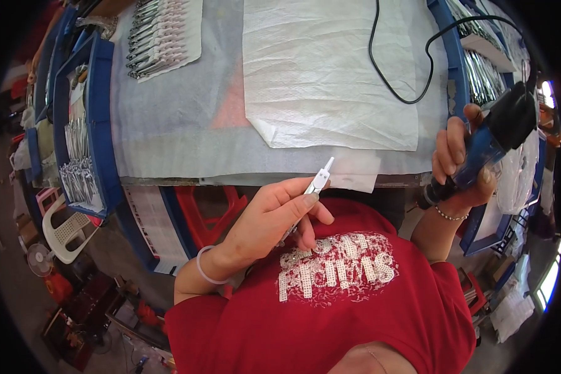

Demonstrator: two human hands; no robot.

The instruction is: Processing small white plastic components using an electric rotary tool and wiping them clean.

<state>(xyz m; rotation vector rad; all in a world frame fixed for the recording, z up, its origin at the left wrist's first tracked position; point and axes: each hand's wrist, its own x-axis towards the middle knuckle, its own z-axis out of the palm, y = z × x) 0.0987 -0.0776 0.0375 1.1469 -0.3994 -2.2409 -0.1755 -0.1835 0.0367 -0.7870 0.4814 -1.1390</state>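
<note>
My left hand (265, 218) pinches a slim silvery metal tool with a narrow white tip (318, 181), held over the table's near edge. Two small dark dots mark its head, and the lower part runs back into my fingers, so its exact kind is unclear. At the right, my right hand (458, 163) is wrapped round a blue and black corded electric screwdriver (485, 149), its nose pointing down and left. The two tools are well apart. Just beyond my left hand lies a small whitish sheet (355, 172) at the table edge.
A white cloth (330, 75) covers the table's middle. Several similar metal pieces (159, 37) lie in a row at far left. Blue trays (100, 124) of metal parts flank the table. A black cord (380, 73) loops across the right side. A red stool (212, 215) stands below.
</note>
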